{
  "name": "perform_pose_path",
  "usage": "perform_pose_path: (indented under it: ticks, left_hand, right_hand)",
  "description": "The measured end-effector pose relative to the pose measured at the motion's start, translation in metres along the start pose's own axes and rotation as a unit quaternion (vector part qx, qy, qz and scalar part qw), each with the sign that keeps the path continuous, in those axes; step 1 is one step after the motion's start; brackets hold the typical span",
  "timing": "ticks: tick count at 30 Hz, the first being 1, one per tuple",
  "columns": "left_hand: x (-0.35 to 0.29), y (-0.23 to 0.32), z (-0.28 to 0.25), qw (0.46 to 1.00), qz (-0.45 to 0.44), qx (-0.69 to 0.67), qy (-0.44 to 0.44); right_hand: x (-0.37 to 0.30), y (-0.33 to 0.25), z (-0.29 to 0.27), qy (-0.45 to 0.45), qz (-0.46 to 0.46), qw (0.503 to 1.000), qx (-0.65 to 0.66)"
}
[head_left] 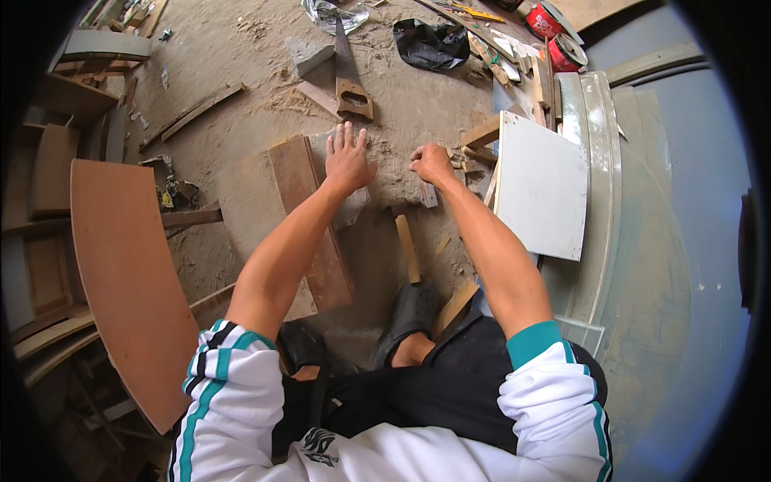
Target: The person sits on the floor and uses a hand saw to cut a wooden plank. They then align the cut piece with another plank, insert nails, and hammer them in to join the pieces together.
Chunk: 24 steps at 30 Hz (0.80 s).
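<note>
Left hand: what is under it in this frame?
The left hand lies flat, fingers spread, on a grey dusty slab beside a brown wooden board. The part of the slab beneath the palm is covered, so anything there cannot be seen.

Reddish-brown plank (309, 221), white panel (540, 186), black clog (409, 313), red cans (556, 36), perhaps grey dusty floor (241, 72)

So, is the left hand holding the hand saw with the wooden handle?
No, the left hand lies flat and open, while the hand saw rests apart, farther away.

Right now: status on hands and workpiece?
Left hand flat, open, pressing grey slab. Right hand closed, contents unclear. Hammer lies between arms; handsaw beyond.
</note>
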<state>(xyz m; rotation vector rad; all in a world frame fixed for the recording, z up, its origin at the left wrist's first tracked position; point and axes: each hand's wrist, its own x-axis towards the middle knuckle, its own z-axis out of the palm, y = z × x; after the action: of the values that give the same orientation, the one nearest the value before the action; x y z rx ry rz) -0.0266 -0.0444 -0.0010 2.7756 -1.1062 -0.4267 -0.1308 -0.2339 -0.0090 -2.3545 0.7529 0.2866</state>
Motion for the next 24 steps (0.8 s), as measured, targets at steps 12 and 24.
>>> perform_pose_path:
  ticks: [12, 24]
  left_hand:
    - [0.057, -0.012, 0.048, 0.991, -0.005, -0.017, 0.131]
    - [0.063, -0.006, 0.038, 0.996, -0.025, -0.031, 0.081]
  right_hand:
    - [0.167, 0.008, -0.056, 0.023, 0.026, 0.988, -0.147]
    - [0.300, 0.014, -0.129, 0.094, 0.059, 0.940, -0.322]
